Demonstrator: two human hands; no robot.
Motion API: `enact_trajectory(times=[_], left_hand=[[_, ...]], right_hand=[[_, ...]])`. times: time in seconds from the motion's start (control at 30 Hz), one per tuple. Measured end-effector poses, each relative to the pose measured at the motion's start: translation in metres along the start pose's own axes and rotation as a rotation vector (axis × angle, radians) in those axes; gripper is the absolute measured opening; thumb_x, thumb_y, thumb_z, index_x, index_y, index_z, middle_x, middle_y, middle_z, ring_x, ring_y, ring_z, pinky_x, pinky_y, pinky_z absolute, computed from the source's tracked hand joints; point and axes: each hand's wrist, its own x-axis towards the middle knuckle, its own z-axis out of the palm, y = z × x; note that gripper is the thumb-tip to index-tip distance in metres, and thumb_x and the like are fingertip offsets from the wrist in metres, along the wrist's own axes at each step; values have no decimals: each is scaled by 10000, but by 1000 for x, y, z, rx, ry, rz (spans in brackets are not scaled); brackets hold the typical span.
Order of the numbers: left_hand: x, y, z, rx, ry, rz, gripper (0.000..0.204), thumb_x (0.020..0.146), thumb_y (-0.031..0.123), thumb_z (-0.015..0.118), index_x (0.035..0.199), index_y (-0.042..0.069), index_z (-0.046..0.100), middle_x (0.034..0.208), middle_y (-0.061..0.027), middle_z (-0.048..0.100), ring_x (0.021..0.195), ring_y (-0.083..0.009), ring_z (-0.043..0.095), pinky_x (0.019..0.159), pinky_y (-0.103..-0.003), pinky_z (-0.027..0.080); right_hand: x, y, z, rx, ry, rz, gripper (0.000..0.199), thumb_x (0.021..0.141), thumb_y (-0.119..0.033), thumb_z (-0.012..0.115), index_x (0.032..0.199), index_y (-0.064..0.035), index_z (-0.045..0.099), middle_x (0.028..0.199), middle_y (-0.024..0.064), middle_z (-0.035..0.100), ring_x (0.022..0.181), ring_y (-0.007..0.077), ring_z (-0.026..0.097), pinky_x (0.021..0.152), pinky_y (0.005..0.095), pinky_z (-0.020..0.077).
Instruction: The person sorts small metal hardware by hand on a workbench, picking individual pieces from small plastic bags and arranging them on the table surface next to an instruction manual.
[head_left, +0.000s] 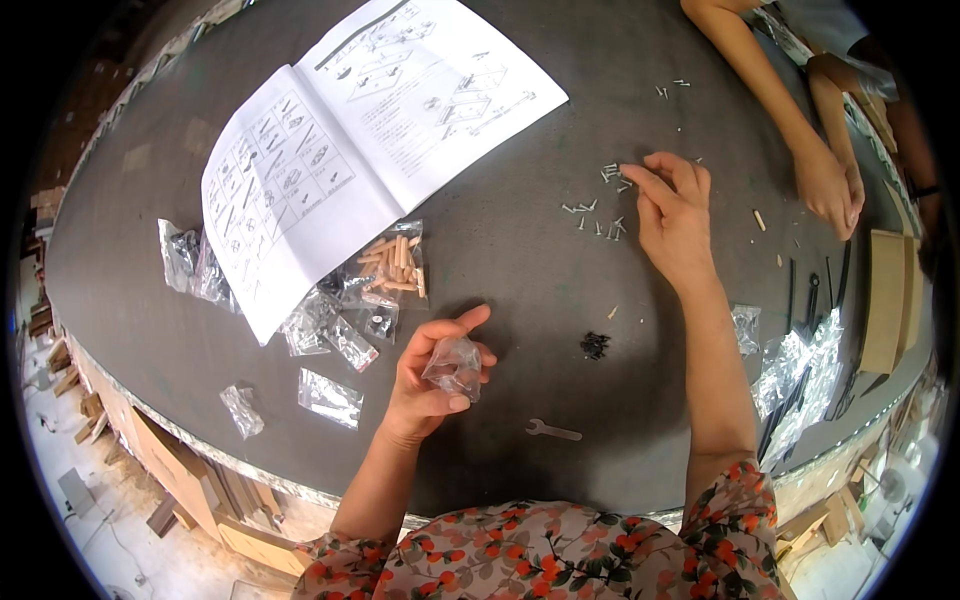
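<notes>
My left hand (432, 375) holds a small crumpled clear plastic bag (455, 366) above the grey table (520, 290). My right hand (675, 215) reaches forward, its fingertips touching a scatter of small silver screws (603, 205). A small heap of black screws (595, 345) lies between my two arms. A flat metal wrench (552, 431) rests near the table's front edge.
An open instruction booklet (350, 140) lies at the back left, over clear bags of wooden dowels (395, 265) and fittings. More small bags (328, 397) lie front left. Another person's hands (828, 185) rest at the far right, near wooden panels (885, 300) and plastic wrap (800, 375).
</notes>
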Motion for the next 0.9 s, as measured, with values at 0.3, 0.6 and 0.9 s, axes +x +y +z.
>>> enact_trajectory(times=[0.3, 0.6, 0.9], left_hand=[[1, 0, 0, 15, -5, 0, 663, 530, 36, 737, 1141, 52, 479, 1309, -213, 387, 960, -231, 576, 778, -314, 503], [1, 0, 0, 14, -11, -2, 665, 539, 37, 736, 1149, 55, 474, 1313, -211, 382, 967, -226, 572, 783, -313, 503], [-1, -1, 0, 38, 1, 10, 652, 550, 39, 714, 1151, 48, 463, 1313, -231, 367, 964, -246, 567, 777, -325, 498]], right_hand=[[-1, -1, -3, 0, 19, -6, 284, 660, 39, 575, 886, -107, 664, 982, 68, 541, 901, 254, 474, 780, 348, 429], [0, -6, 0, 80, 2, 15, 319, 672, 35, 567, 930, -129, 660, 1004, 66, 534, 910, 249, 465, 799, 338, 423], [4, -9, -11, 73, 61, 99, 279, 753, -2, 532, 984, -116, 640, 1013, 86, 541, 919, 241, 470, 798, 320, 421]])
